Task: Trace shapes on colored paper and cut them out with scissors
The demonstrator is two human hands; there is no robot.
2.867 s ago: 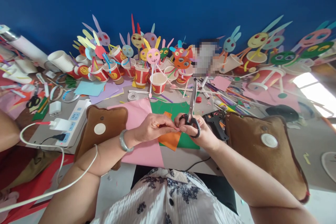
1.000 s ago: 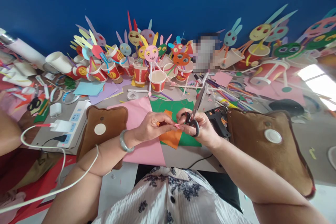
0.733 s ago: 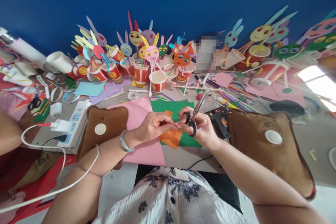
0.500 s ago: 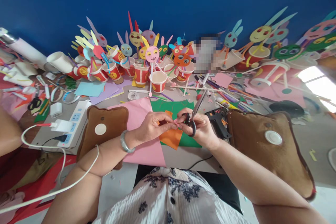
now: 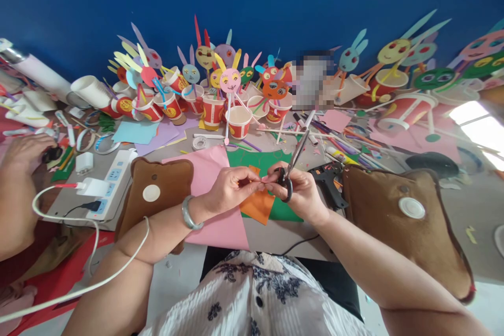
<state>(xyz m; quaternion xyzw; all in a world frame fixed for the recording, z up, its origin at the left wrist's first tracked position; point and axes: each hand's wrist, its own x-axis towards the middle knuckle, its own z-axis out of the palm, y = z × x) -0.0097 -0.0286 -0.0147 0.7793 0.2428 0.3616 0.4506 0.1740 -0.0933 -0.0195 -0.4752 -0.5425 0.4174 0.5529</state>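
Note:
Over the middle of the table, my left hand (image 5: 232, 189) pinches a small pinkish scrap (image 5: 265, 180) between thumb and fingertips. Meeting it there, my right hand (image 5: 305, 194) has its fingertips at the same scrap. The right hand also keeps hold of black-handled scissors (image 5: 298, 154), blades pointing up and away from me. The scrap is tiny and mostly covered by fingers, so its shape cannot be made out. Below the hands lie an orange paper piece (image 5: 258, 211), a green sheet (image 5: 246, 159) and a large pink sheet (image 5: 214, 228).
Paper cups (image 5: 239, 122) with rabbit-faced figures line the back. A brown cushion-like pouch (image 5: 169, 173) and another brown pouch (image 5: 394, 241) flank my arms. A power strip (image 5: 116, 181) with a white cable stands left. Another person's hand (image 5: 27, 152) is at far left.
The other person's hand has come into sight at far left, by the black-handled tool there. My fingers have shifted slightly around the scrap; the scissors stay in my right hand.

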